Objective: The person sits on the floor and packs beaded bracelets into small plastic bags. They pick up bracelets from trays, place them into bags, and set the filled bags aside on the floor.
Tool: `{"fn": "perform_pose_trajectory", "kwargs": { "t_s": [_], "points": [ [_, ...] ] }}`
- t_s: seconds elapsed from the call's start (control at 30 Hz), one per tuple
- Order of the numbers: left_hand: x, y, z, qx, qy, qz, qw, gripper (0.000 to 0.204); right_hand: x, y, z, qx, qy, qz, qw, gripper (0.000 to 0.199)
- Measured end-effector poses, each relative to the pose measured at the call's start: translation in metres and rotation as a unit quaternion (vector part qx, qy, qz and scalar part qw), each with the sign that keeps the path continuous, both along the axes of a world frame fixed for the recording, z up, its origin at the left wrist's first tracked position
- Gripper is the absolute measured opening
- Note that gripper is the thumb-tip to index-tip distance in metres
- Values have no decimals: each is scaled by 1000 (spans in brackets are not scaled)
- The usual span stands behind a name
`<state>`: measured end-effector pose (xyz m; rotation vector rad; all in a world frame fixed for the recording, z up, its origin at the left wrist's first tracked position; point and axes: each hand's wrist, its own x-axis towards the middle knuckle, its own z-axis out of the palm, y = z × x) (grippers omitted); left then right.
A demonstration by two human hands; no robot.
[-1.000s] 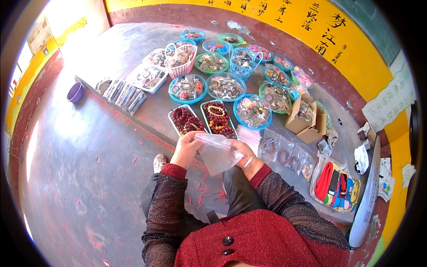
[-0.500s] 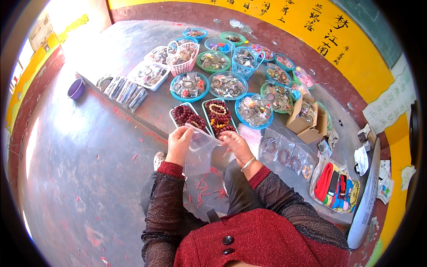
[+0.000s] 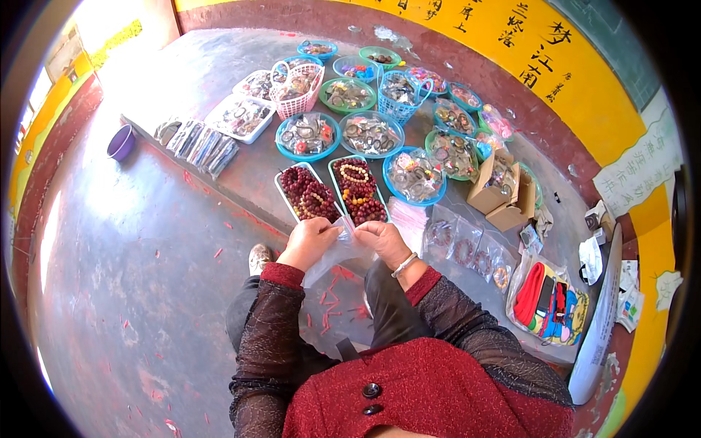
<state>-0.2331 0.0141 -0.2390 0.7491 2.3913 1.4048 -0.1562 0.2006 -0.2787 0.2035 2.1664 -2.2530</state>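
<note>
A clear plastic bag (image 3: 330, 257) hangs between my two hands, its upper edge pinched on both sides. My left hand (image 3: 309, 242) is closed on the bag's left side, and my right hand (image 3: 385, 243), with a bangle at the wrist, grips its right side. No bracelet can be made out inside the bag. Just beyond my hands lie two trays of beaded bracelets: the left tray (image 3: 280, 177) holds dark red beads (image 3: 309, 191), while the right tray (image 3: 385, 196) has dark red ones with yellow and cream strands (image 3: 355, 174).
Basins and baskets of packaged trinkets, such as a blue basin (image 3: 416, 176), crowd the raised floor beyond. Pink sheets (image 3: 407, 223), bagged bracelets (image 3: 467, 248) and an open cardboard box (image 3: 500, 186) lie to the right. A purple bucket (image 3: 121, 143) stands far left.
My hands have come closer together and slightly lower at the bag's upper edge. The bag, spread out before, now hangs more bunched beneath them.
</note>
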Motion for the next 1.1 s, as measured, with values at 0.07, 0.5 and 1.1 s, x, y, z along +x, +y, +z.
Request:
{"fn": "perform_pose_trajectory", "kwargs": {
  "t_s": [0.07, 0.5, 1.1],
  "points": [
    [-1, -2, 0, 6, -29, 3, 1000, 25, -1, -4, 7, -42, 3, -8, 999, 21],
    [-1, -1, 3, 32, 281, 192, 940, 18, 1, 1, 5, -57, -30, -26, 998, 11],
    [17, 19, -7, 203, -382, 12, 902, 13, -1, -1, -2, -110, 1, 20, 994, 13]
  ]
}}
